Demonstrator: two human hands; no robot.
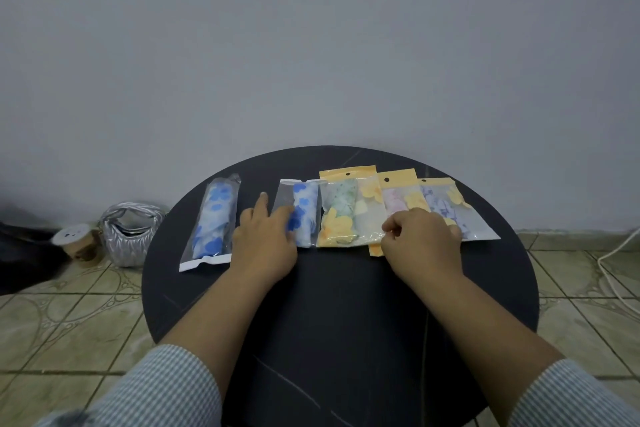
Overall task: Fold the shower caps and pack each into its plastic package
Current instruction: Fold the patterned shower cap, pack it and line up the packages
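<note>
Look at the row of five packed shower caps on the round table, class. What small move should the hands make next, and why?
Probably slide the second blue pack leftward with the left hand resting on it. The far-left blue pack lies apart, while the green pack, the pink pack and the purple pack overlap under the right hand. Spacing would even the row on the table.

Round dark table [346, 305] on patterned tile floor [69, 322] against grey wall [311, 45].

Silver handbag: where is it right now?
In the head view the silver handbag sits on the tiled floor, left of the round black table, with a paper cup beside it on its left.
</note>
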